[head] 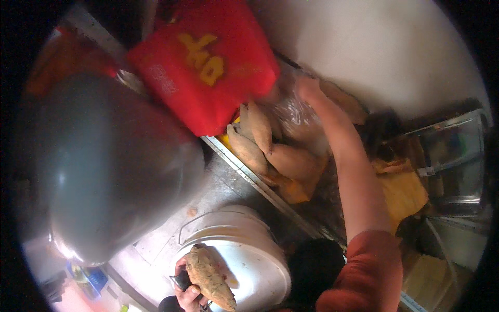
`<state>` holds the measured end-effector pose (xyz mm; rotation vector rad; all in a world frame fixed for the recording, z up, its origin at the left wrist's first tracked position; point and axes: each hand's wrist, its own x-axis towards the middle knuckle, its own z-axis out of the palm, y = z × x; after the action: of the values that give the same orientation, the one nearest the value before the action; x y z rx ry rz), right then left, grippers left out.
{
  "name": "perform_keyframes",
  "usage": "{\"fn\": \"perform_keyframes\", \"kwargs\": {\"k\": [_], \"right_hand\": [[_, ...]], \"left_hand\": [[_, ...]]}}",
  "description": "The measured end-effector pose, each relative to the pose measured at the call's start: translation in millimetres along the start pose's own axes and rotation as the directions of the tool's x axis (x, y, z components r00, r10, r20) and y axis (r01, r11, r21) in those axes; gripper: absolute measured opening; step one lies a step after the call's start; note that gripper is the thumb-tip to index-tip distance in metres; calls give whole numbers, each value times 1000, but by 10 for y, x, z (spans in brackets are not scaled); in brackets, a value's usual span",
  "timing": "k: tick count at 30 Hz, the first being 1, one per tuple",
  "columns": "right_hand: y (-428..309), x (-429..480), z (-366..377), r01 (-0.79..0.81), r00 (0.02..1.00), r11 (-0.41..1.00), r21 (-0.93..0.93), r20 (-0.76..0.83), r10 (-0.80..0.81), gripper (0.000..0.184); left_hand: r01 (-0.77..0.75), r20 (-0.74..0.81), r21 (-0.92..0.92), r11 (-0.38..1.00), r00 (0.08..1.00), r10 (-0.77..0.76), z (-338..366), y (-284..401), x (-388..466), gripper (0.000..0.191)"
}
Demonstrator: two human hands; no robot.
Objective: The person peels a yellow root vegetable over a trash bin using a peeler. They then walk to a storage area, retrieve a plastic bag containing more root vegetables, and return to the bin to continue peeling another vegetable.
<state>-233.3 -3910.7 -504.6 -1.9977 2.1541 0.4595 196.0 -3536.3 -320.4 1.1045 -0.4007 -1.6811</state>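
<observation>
Low in the view, my left hand (189, 294) is closed around a rough, pale-brown tuber (210, 275), like a sweet potato. A small black object (182, 280) shows between its fingers; its kind is unclear. A white plastic bucket (269, 269) stands under and beside the tuber. My right arm stretches up to clear plastic film (296, 113) over a heap of tubers. My right hand (308, 89) is blurred at the film, and its grip cannot be made out. Several similar tubers (292, 162) lie just below the film, partly on yellow material (298, 191).
A red bag (210, 50) with yellow characters adjoins the heap. A large, rounded grey shiny object (105, 167) fills the left. A metal edge (249, 175) runs between heap and bucket. At right are a yellow bag (403, 189) and a clear container (452, 156). Tiled floor (152, 249) shows below.
</observation>
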Motion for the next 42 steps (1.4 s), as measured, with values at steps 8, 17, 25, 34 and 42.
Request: {"fn": "perform_keyframes", "kwargs": {"k": [8,17,25,34,42], "right_hand": [[125,-317,-751,228,971,962,152,39,-236,55],[1004,-1256,-1551,-81,972,627,775,200,-123,47],[774,-1637,-1353,-222,973,-149,964,209,-95,40],[-281,-1539,-864,-253,959,-88,963,238,-155,41],[-1140,-1774,-711,532,821,690,490,-498,-280,51]], "left_hand": [[-29,-45,-76,997,999,26,-115,-7,-104,69],[42,33,-99,994,999,-39,-119,35,-78,68],[53,81,-183,982,996,-38,-102,60,-71,66],[60,89,-183,981,995,-45,-116,109,-72,66],[48,91,-146,988,995,-35,-107,91,-64,66]]}}
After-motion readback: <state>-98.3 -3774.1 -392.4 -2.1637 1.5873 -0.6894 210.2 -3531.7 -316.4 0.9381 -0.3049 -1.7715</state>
